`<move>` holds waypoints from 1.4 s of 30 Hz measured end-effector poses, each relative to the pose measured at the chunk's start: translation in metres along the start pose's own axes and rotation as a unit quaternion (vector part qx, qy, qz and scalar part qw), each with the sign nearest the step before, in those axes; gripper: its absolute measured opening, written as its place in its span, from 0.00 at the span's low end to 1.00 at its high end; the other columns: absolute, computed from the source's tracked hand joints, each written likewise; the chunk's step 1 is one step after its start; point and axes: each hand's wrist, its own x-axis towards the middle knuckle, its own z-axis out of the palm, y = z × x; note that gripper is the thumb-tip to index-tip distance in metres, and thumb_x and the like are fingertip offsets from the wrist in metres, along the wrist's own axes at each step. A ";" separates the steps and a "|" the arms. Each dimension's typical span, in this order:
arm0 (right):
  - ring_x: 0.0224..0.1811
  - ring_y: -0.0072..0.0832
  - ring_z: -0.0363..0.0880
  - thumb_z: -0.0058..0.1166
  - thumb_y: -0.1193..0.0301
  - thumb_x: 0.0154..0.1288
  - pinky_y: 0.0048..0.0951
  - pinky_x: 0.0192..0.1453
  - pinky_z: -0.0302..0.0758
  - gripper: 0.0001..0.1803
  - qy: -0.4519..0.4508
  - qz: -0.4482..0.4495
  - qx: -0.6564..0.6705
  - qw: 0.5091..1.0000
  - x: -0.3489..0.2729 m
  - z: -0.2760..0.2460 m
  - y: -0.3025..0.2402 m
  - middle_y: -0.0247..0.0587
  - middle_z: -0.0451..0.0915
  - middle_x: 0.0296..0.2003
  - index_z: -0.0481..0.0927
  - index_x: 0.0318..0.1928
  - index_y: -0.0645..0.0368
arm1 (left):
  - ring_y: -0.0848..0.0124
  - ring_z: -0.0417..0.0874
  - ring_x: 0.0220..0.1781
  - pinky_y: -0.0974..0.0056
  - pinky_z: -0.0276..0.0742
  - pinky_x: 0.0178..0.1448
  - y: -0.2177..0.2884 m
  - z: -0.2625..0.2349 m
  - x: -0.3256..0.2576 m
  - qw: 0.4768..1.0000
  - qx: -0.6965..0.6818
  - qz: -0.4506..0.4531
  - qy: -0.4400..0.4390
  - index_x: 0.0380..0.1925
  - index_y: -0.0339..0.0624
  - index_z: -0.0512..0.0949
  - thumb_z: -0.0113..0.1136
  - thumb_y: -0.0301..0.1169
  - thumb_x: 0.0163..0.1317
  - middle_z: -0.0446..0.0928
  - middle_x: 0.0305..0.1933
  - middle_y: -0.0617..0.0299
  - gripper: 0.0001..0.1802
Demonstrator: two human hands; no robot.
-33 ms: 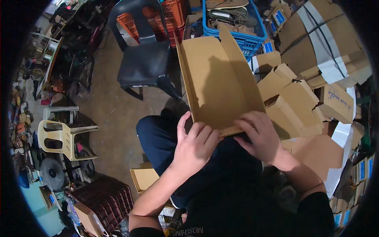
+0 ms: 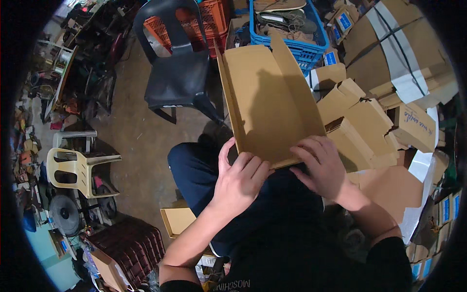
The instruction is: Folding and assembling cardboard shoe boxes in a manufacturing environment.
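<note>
A brown cardboard box (image 2: 265, 92) rests across my lap, its side walls raised and its inside showing, with a shadow over the bottom. My left hand (image 2: 242, 180) grips the near left corner, thumb along the left wall and fingers curled over the near edge. At the near right corner, my right hand (image 2: 319, 165) is closed on the edge, fingers over the top and thumb below. The far end has upright flaps at its corners.
A black plastic chair (image 2: 177, 78) stands ahead, beside a blue crate (image 2: 314, 44) of shoes. Flattened and partly folded cardboard pieces (image 2: 365, 126) pile up at the right. A cream chair (image 2: 80, 170) and a dark red crate (image 2: 134, 246) are at the left.
The near wall of the box has tilted slightly under my fingers. Both hands stay in almost the same place.
</note>
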 end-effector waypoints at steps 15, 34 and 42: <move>0.61 0.43 0.76 0.76 0.60 0.51 0.57 0.70 0.67 0.25 -0.011 -0.073 -0.011 0.997 -0.007 -0.030 0.039 0.36 0.80 0.45 0.83 0.49 0.53 | 0.66 0.81 0.49 0.40 0.61 0.77 -0.004 -0.001 -0.018 0.998 -0.026 0.007 -0.054 0.38 0.44 0.86 0.73 0.34 0.57 0.81 0.36 0.66 0.11; 0.51 0.28 0.79 0.63 0.71 0.57 0.58 0.73 0.65 0.14 -0.021 -0.112 -0.052 0.992 -0.018 0.018 0.021 0.28 0.80 0.41 0.82 0.46 0.47 | 0.57 0.54 0.83 0.48 0.51 0.82 -0.054 0.032 -0.078 0.617 -0.655 -0.432 0.069 0.83 0.55 0.41 0.54 0.64 0.71 0.47 0.86 0.59 0.53; 0.53 0.35 0.78 0.64 0.70 0.55 0.60 0.73 0.61 0.16 0.049 -0.071 -0.078 0.993 -0.020 0.046 0.036 0.29 0.79 0.45 0.84 0.46 0.43 | 0.57 0.51 0.86 0.47 0.54 0.83 -0.060 0.018 -0.042 0.727 -0.636 -0.253 0.052 0.84 0.51 0.33 0.75 0.48 0.58 0.42 0.87 0.54 0.68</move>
